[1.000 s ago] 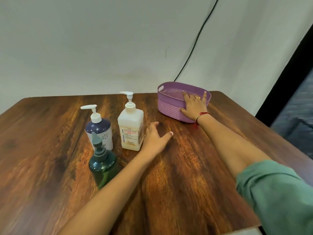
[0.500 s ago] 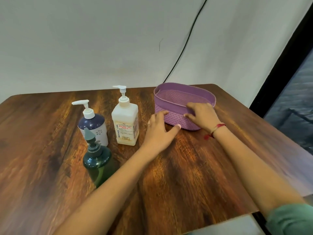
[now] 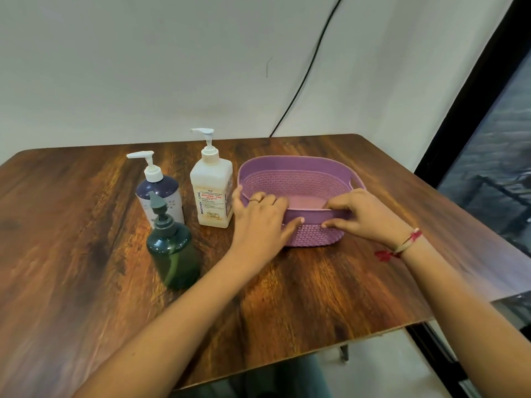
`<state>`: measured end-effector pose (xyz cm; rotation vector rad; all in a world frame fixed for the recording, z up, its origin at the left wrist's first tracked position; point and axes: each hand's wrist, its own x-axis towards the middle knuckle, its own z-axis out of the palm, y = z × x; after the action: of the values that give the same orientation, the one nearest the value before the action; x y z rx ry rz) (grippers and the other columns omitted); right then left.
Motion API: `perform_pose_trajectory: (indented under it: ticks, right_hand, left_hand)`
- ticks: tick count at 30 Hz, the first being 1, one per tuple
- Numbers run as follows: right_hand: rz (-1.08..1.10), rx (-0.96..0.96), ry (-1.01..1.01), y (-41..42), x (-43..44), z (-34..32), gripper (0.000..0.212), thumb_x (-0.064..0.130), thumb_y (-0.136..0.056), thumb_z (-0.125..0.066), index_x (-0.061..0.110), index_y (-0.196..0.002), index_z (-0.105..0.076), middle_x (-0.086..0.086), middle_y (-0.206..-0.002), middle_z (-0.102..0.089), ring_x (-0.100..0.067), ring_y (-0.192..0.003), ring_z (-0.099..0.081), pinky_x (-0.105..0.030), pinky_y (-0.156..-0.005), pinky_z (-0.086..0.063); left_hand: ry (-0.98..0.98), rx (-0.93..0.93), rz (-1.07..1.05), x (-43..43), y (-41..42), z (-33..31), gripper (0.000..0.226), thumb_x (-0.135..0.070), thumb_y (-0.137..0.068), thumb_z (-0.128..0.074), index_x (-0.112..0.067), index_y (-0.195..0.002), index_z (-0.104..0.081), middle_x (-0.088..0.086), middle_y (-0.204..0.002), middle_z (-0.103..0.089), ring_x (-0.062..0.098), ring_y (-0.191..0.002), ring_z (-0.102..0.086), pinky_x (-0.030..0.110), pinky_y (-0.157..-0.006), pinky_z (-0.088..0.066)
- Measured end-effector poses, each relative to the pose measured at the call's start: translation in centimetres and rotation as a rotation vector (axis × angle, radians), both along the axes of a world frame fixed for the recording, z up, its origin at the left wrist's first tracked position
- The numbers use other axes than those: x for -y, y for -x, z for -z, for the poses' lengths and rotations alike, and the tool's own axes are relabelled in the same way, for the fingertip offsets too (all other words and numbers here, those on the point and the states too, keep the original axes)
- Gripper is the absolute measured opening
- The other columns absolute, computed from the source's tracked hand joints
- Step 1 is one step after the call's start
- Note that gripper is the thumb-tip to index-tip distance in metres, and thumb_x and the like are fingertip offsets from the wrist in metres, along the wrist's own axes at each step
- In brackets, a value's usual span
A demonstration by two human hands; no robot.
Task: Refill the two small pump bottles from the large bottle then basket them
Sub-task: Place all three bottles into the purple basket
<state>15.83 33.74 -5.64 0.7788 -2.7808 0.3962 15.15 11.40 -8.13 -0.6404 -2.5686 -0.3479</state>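
A purple woven basket [image 3: 298,170] sits on the wooden table [image 3: 301,288], right of centre, with nothing in it. My left hand [image 3: 260,218] grips its near rim at the left, fingers over the edge. My right hand [image 3: 366,215] grips the same rim at the right. Left of the basket stands a large cream square pump bottle [image 3: 212,193] with a red label. Further left is a dark blue and white pump bottle [image 3: 161,196]. In front of that stands a green pump bottle [image 3: 172,254] with a grey pump.
A white wall rises behind the table, with a black cable [image 3: 304,79] running down it. The table's right edge [image 3: 465,219] borders a dark frame and a drop to the floor. The near edge lies below my forearms.
The basket has come from the far right toward me and the bottles. My left hand left the tabletop and took its near rim. My right hand shifted onto the near rim.
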Motion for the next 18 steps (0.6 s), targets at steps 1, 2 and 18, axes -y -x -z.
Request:
perform_pose_trajectory:
  ticks: [1,2,18]
  right_hand:
    - [-0.01,0.01,0.016,-0.4,0.3,-0.2,0.021,0.038,-0.083,-0.068,0.02,-0.075,-0.063,0.01,-0.064,-0.057,-0.011,-0.062,-0.056,-0.047,-0.075,-0.049]
    - [-0.017,0.02,0.034,-0.9,0.7,-0.3,0.023,0.043,-0.082,-0.068,0.022,-0.075,-0.063,0.01,-0.065,-0.059,-0.011,-0.062,-0.057,-0.052,-0.081,-0.047]
    - [0.083,0.158,0.428,4.5,12.8,-7.0,0.069,0.047,-0.071,-0.077,0.021,-0.129,-0.05,0.002,-0.117,-0.06,-0.013,-0.109,-0.058,-0.034,-0.098,-0.048]
  left_hand:
    - [-0.002,-0.018,0.002,0.3,-0.2,0.0,0.041,-0.061,-0.092,-0.045,-0.023,-0.094,-0.06,-0.004,-0.098,-0.066,0.022,-0.106,-0.058,0.053,-0.11,-0.014]
    - [-0.004,-0.023,0.008,0.6,-0.5,-0.1,0.039,-0.06,-0.091,-0.046,-0.023,-0.089,-0.059,-0.004,-0.093,-0.066,0.021,-0.1,-0.059,0.052,-0.11,-0.015]
    - [-0.085,-0.215,0.062,2.2,-4.7,0.8,0.038,-0.056,-0.083,-0.04,-0.024,-0.069,-0.057,-0.009,-0.064,-0.06,0.016,-0.058,-0.057,0.03,-0.06,-0.036]
